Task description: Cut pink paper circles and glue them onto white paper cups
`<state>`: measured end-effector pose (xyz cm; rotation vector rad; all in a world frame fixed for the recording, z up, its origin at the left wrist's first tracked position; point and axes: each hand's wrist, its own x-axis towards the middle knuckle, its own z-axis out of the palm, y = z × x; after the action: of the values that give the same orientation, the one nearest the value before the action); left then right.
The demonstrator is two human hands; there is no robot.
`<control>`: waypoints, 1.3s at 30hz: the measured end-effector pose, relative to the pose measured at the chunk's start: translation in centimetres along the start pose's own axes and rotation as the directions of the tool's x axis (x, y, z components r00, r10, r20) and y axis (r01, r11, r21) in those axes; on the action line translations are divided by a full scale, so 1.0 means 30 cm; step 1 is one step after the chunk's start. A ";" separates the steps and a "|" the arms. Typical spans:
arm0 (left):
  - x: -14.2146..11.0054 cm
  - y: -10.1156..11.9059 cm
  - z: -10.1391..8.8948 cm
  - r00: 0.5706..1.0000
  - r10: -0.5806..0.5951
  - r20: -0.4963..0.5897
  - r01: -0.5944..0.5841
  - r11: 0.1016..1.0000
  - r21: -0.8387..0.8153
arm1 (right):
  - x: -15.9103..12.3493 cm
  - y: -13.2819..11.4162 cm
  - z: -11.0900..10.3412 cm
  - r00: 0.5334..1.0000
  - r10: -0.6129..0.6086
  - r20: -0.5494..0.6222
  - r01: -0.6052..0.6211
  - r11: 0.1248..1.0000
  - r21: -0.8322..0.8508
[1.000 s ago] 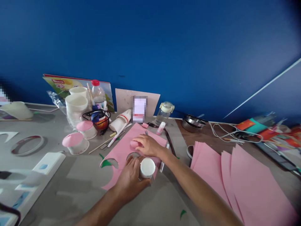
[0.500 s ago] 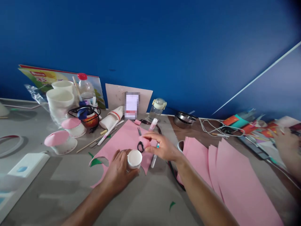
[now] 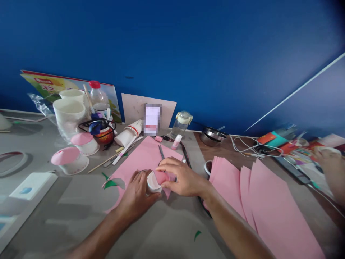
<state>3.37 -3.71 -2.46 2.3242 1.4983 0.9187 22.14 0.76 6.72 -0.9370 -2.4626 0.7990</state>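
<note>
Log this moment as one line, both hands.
left hand: holding white cup | right hand: holding pink paper piece at the cup | nearby: scissors on pink sheet

Bare left hand (image 3: 138, 189) and right hand (image 3: 185, 178), bare forearms (image 3: 231, 225) narrower toward the wrists (image 3: 207, 190)

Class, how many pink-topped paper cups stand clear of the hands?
2: the nearer cup, at left, and the farther cup, behind it and slightly right. No others show.
</note>
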 end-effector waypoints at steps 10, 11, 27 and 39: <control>-0.004 -0.004 0.011 0.999 0.035 -0.036 -0.034 0.999 0.025 | 0.004 -0.029 0.013 0.999 -0.040 0.036 0.048 0.969 -0.241; -0.005 -0.005 0.011 0.999 0.036 -0.033 -0.035 0.999 0.022 | 0.006 -0.030 0.016 0.998 -0.042 0.048 0.053 0.965 -0.257; -0.017 -0.026 0.035 0.999 0.013 -0.032 -0.013 1.000 -0.005 | -0.034 0.012 0.079 0.995 -0.023 -0.099 0.018 0.998 -0.053; -0.029 -0.053 0.069 0.998 0.024 -0.057 -0.023 1.000 0.018 | -0.012 0.024 0.153 0.996 -0.010 -0.090 0.014 0.999 0.037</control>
<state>3.22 -3.48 -5.19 2.3513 1.5098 0.9896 20.29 -0.76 2.71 -0.9236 -2.3662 0.7787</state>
